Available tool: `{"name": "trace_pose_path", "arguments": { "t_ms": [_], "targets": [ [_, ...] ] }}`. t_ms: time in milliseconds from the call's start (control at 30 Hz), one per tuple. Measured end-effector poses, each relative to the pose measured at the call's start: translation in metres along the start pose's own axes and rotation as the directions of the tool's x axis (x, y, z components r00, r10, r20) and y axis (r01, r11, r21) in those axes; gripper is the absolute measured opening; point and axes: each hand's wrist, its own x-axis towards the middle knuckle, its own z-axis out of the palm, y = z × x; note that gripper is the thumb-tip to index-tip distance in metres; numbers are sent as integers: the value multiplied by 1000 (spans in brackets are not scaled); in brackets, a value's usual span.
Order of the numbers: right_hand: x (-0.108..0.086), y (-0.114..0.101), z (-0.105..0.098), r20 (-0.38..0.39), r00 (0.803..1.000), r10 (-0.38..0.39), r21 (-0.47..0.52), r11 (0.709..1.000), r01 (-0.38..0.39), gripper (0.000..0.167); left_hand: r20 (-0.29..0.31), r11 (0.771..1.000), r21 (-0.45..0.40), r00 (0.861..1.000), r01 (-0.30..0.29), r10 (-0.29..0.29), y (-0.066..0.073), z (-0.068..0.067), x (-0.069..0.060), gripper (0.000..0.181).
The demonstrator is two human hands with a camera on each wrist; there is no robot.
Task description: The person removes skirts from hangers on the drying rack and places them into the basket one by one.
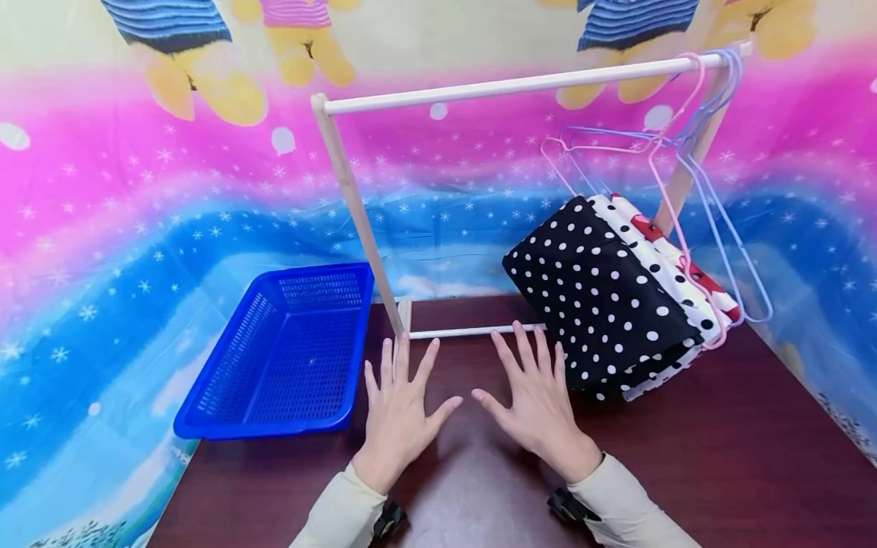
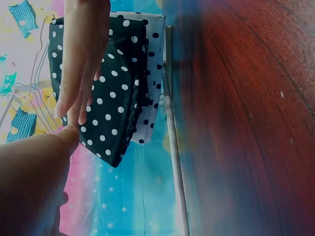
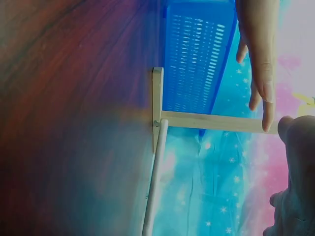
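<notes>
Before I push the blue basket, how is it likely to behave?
The blue basket is probably light for its size, since its sides are perforated and nothing shows inside. Being wide and low, it would likely slide rather than tip. Those openwork sides may flex slightly.

I see what looks like a staged tabletop set: a printed cartoon backdrop (image 1: 452,183) lines the far, left and right sides of a dark wooden table (image 1: 466,472).

Left hand (image 1: 404,411) and right hand (image 1: 537,399) spread over a dark-red wooden table (image 1: 473,487), between a blue plastic basket (image 1: 274,429) and black white-dotted cloth (image 1: 596,293)
</notes>
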Motion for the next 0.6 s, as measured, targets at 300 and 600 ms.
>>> {"name": "trace_pose_path", "arguments": {
  "t_ms": [300, 600],
  "targets": [
    [11, -1, -15, 17, 999, -41, -53, 998, 42, 90, -44, 999, 8, 998, -35, 36, 4, -4, 7, 91],
    [22, 3, -33, -11, 995, -100, -85, 992, 98, 88, -126, 996, 16, 989, -82, 84, 7, -11, 18, 86]
  ]
}}
